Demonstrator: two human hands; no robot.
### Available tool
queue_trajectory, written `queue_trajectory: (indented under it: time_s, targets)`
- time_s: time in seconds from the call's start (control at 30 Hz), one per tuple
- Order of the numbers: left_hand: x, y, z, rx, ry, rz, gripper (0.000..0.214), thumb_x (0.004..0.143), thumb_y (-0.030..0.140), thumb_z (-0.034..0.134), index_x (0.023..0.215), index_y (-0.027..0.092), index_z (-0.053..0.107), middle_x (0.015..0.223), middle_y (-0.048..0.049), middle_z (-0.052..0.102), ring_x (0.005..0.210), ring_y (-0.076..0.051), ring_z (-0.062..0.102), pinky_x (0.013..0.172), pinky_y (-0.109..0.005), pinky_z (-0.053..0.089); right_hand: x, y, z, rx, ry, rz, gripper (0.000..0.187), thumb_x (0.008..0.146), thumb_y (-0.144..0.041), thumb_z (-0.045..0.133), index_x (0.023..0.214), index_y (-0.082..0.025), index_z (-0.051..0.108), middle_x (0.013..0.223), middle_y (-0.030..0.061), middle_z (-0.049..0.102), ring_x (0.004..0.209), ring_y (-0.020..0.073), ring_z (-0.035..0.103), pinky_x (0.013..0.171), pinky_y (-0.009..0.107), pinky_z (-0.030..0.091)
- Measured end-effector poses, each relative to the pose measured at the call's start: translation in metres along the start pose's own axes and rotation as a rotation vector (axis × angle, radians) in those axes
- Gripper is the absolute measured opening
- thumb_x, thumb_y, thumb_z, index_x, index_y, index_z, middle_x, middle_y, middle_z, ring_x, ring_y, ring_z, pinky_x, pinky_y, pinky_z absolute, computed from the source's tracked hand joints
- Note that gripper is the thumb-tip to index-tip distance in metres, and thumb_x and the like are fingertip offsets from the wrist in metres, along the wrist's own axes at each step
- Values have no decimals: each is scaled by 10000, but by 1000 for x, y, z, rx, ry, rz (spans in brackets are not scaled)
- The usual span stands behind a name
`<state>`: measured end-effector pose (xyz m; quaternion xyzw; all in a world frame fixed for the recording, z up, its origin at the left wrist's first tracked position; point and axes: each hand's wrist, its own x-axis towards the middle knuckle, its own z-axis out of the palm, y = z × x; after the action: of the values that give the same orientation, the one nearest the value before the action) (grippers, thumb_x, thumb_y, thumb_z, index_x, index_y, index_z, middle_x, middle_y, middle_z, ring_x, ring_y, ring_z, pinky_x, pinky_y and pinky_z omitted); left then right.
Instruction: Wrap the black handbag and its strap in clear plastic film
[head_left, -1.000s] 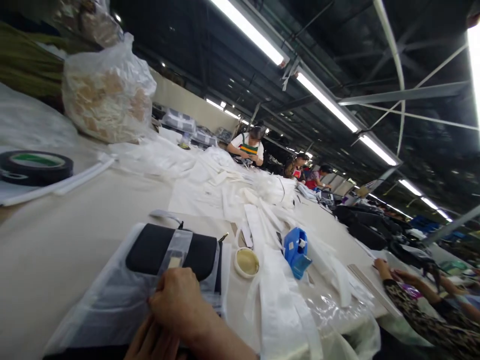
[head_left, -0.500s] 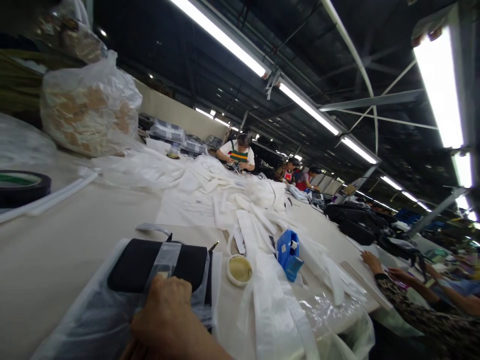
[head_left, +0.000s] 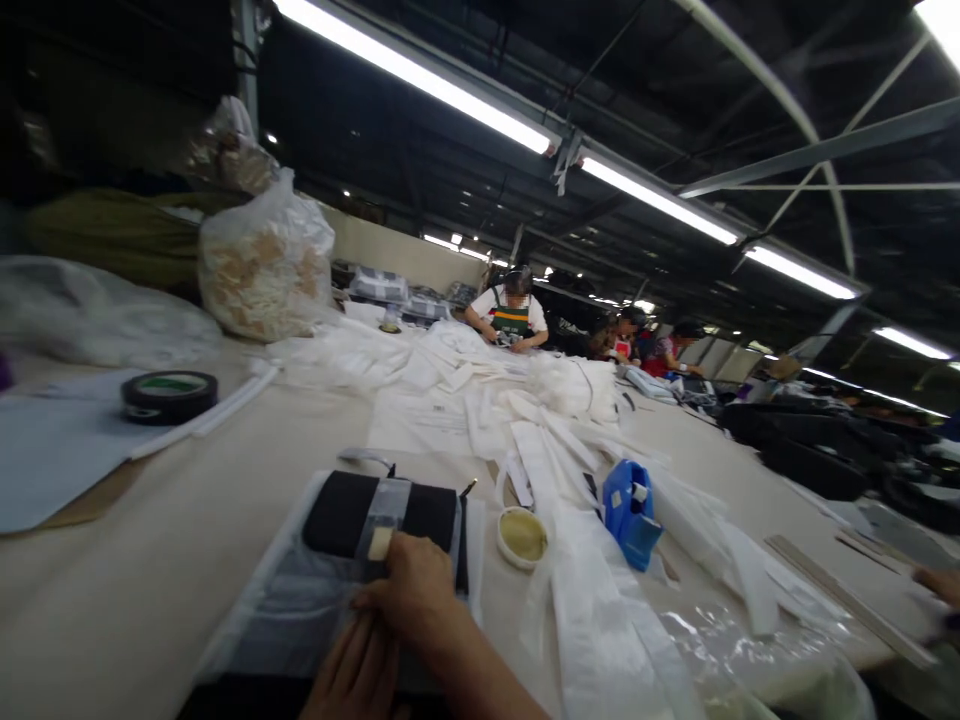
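Note:
My right hand (head_left: 421,590) is closed on a small cream block (head_left: 381,544), which it holds against a see-through strip (head_left: 388,505) across the front of a black bag (head_left: 341,515). Thin clear film covers the lower part of the bag. Close below, at the bottom edge, my left hand (head_left: 356,668) lies over the bag with its fingers stretched out. Its wrist is out of view. A round shallow dish (head_left: 523,538) with a yellowish inside is just right of the bag.
A blue tape dispenser (head_left: 631,515) stands among white plastic strips (head_left: 592,600). At left lie a black tape roll (head_left: 169,395) and a full clear bag (head_left: 262,265). A co-worker (head_left: 511,310) works across the table; another person's hand (head_left: 941,583) shows at the right edge.
The view has swung left, so the table things appear farther right. My left hand has come into clear view on the bag. More of the cream block shows. The co-worker's arms at right have mostly left view.

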<state>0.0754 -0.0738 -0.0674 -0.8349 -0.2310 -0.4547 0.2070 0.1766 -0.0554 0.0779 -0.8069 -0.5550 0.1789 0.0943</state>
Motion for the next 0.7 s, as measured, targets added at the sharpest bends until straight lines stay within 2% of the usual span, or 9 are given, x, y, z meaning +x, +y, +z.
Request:
queue_trajectory:
  time_s: [0.03, 0.07, 0.13, 0.2, 0.3, 0.4, 0.5, 0.63, 0.7]
  targets:
    - [5, -1, -8, 33, -46, 109, 605, 910, 316, 381, 1411, 15, 222, 1063, -171, 605, 1007, -287, 563, 928, -355, 385, -2, 2, 0, -2, 22, -27, 394, 606, -351, 803, 935, -165, 691, 955, 127, 720, 923, 304, 668, 735, 338, 496]
    - [10, -2, -14, 73, -98, 127, 572, 884, 284, 407, 1363, -12, 304, 1116, -193, 582, 1057, -307, 541, 954, -371, 370, -5, 4, 0, -3, 43, -50, 336, 646, -315, 774, 929, -161, 681, 948, 127, 718, 921, 305, 665, 719, 331, 483]
    - [16, -2, -21, 109, -110, 130, 458, 853, 263, 419, 1200, -31, 472, 1138, -219, 562, 1079, -324, 527, 961, -394, 363, -9, 9, 3, -9, 80, -92, 201, 734, -208, 671, 924, -145, 654, 908, 127, 711, 902, 296, 661, 700, 320, 454]
    - [19, -1, -22, 104, -88, 95, 410, 873, 315, 409, 1092, -1, 552, 1107, -202, 579, 1063, -320, 537, 943, -401, 379, -15, 16, 9, -13, 118, -141, 130, 808, -128, 540, 903, -146, 627, 865, 101, 695, 857, 251, 654, 699, 300, 427]
    - [19, 2, -22, 88, -91, 50, 428, 902, 380, 413, 1105, 41, 577, 1096, -164, 597, 1072, -301, 542, 949, -393, 400, -25, 27, 21, -33, 151, -283, 216, 884, -106, 415, 819, -164, 613, 838, 57, 645, 782, 174, 617, 692, 256, 410]
    - [20, 5, -26, 78, -110, 51, 438, 903, 343, 433, 1217, 52, 523, 1136, -167, 582, 1107, -303, 528, 951, -394, 421, -31, 36, 33, -43, 122, -432, 261, 876, -54, 406, 814, -174, 629, 867, 42, 620, 831, 158, 589, 725, 229, 417]
    - [19, 4, -29, 90, -103, 47, 419, 901, 317, 430, 1189, 31, 536, 1140, -187, 575, 1123, -307, 520, 935, -383, 442, -29, 39, 40, -24, 107, -471, 272, 850, -9, 413, 856, -169, 632, 896, 42, 619, 871, 170, 576, 767, 246, 427]
    - [12, 0, -28, 124, -44, 35, 369, 903, 308, 424, 1076, 28, 589, 1108, -179, 599, 1095, -289, 546, 932, -352, 444, -26, 40, 44, 35, 141, -483, 253, 850, -29, 424, 823, -174, 630, 854, 40, 619, 824, 181, 576, 743, 271, 448]
    - [3, -4, -27, 152, -84, 79, 356, 900, 320, 435, 1067, 52, 600, 1099, -159, 612, 1076, -274, 560, 963, -347, 423, -31, 44, 44, 122, 149, -519, 253, 827, -27, 447, 821, -188, 642, 857, 37, 629, 828, 175, 587, 738, 260, 463]
